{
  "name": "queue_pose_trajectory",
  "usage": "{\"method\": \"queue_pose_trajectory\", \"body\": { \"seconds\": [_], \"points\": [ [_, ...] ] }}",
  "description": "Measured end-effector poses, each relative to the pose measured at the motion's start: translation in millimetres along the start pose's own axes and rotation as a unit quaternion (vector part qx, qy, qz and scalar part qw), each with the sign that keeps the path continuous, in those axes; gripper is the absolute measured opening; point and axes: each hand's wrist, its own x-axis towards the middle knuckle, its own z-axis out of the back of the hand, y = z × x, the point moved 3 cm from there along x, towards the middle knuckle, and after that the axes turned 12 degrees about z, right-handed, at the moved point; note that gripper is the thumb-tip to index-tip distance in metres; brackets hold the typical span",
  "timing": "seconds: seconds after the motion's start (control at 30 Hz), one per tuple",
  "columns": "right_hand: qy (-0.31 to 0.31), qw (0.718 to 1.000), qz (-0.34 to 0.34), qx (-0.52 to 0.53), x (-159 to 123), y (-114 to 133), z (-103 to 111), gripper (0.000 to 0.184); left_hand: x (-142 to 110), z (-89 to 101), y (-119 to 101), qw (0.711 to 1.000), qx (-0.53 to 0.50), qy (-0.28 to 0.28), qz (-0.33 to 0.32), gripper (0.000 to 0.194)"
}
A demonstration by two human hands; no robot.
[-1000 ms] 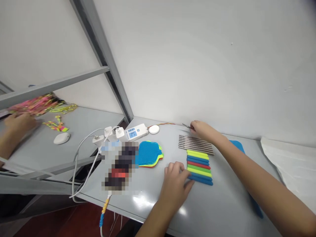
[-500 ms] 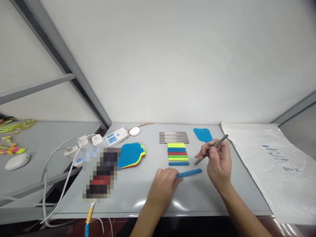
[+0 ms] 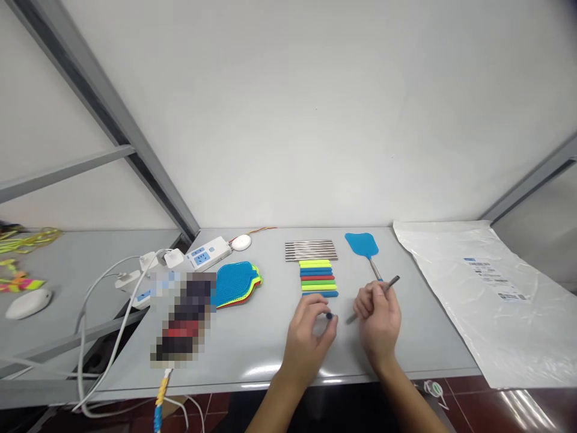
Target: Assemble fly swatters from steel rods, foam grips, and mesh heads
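My left hand (image 3: 309,334) is closed round a blue handle sleeve, whose dark round end (image 3: 329,316) points toward me between thumb and fingers. To its right, my right hand (image 3: 378,316) grips a metal rod (image 3: 393,281) held at a slant, its lower tip near the left fingers but apart from them. Beyond the right hand lies a blue fly swatter (image 3: 363,245) with a metal shaft; its lower end is hidden by the hand. Yellow, blue, red and green handle sleeves (image 3: 318,278) lie in a stack of rows, with several metal rods (image 3: 311,250) behind them.
Blue, yellow and red swatter heads (image 3: 234,282) are piled on the left of the table. Behind them sit a power strip (image 3: 210,254) and a white disc (image 3: 241,242). A blurred item (image 3: 187,319) lies at front left. A white plastic bag (image 3: 487,313) covers the right side.
The blue sleeve in my left hand has swung from lying sideways to pointing its end at me. My right hand has come lower with the rod, uncovering the swatter's shaft. The view has shifted slightly.
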Motion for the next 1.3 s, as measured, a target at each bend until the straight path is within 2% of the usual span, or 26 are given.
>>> {"method": "queue_pose_trajectory", "body": {
  "seconds": [0.1, 0.17, 0.3, 0.37, 0.53, 0.63, 0.8, 0.97, 1.13, 1.3],
  "points": [
    [-0.012, 0.999, 0.003, 0.051, 6.9, 17.4, -3.8, 0.034, 0.3, -13.1, 0.6, 0.992, -0.039, 0.106, 0.064, 0.014],
    [-0.003, 0.997, 0.005, 0.081, 10.1, 32.3, -10.7, 0.037, 0.5, -18.4, 1.1, 0.983, -0.047, 0.139, 0.108, 0.017],
    [0.047, 0.992, 0.007, 0.118, 13.3, 56.9, -28.5, 0.041, 3.4, -25.7, 2.3, 0.980, -0.050, 0.139, 0.129, 0.023],
    [0.075, 0.989, 0.008, 0.131, 15.1, 62.2, -35.9, 0.041, 5.7, -29.4, 1.7, 0.986, -0.031, 0.130, 0.102, 0.025],
    [0.100, 0.987, 0.005, 0.127, 20.8, 59.8, -41.8, 0.040, 8.8, -32.2, -5.1, 0.996, 0.025, 0.082, 0.000, 0.011],
    [0.121, 0.986, -0.006, 0.117, 20.4, 57.4, -41.5, 0.040, 8.3, -31.2, -3.5, 0.996, 0.020, 0.086, 0.022, 0.009],
    [0.148, 0.984, -0.018, 0.100, 17.4, 57.1, -42.0, 0.040, 5.5, -33.4, 1.9, 0.989, -0.004, 0.127, 0.079, 0.017],
    [0.181, 0.981, -0.013, 0.068, 17.4, 58.2, -43.8, 0.041, 3.8, -36.7, -0.2, 0.988, 0.005, 0.143, 0.066, 0.016],
    [0.199, 0.979, -0.028, 0.043, 13.3, 56.6, -43.5, 0.041, 1.0, -33.7, -3.3, 0.993, 0.005, 0.117, 0.014, 0.018],
    [0.220, 0.975, -0.013, 0.041, 10.9, 52.9, -50.7, 0.041, 0.7, -29.3, -1.5, 0.992, -0.024, 0.115, 0.054, 0.018]
  ]
}}
